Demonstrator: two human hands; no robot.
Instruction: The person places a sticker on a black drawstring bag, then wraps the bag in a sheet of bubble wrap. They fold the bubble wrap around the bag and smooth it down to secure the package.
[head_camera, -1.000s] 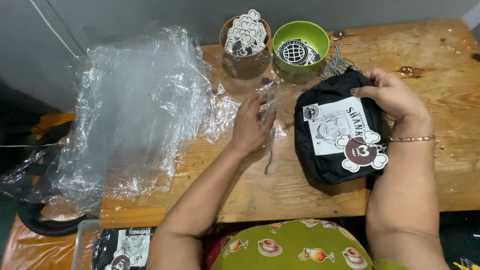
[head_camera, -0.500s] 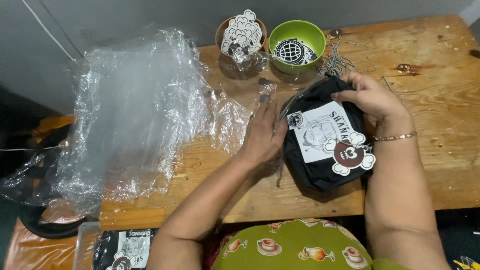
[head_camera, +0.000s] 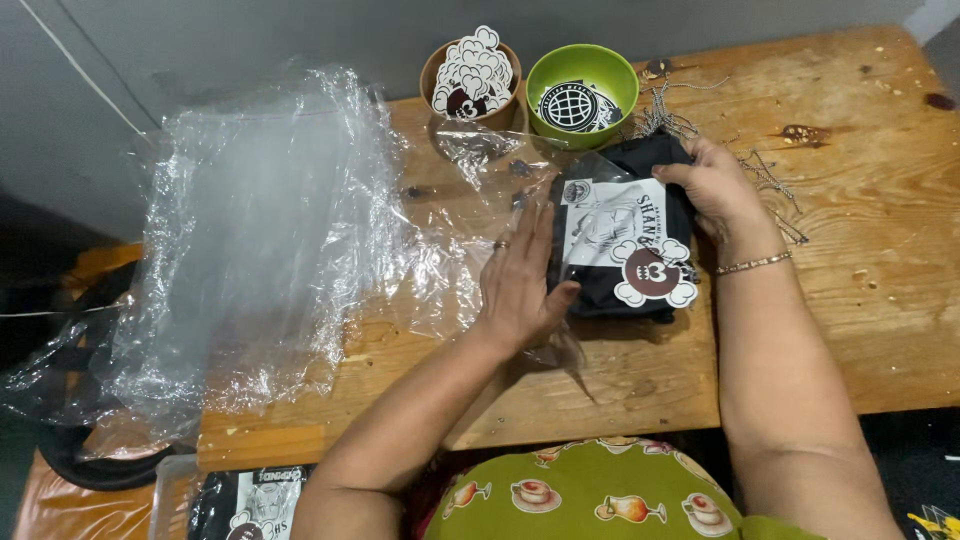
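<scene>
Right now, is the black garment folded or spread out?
Folded: the black garment is a compact rectangular bundle with a printed card on top, held between the left hand and right hand.

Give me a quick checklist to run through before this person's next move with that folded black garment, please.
1. Left hand flat against the side of the folded black garment: ok.
2. Right hand gripping the garment's far corner: ok.
3. White card and cloud-shaped sticker lying on top of the garment: ok.
4. Garment inside a clear bag: cannot tell; the film around it is hard to make out.
5. Pile of clear plastic bags within reach on the wooden table: ok.
6. Brown cup and green bowl upright and clear of the hands: ok.
</scene>
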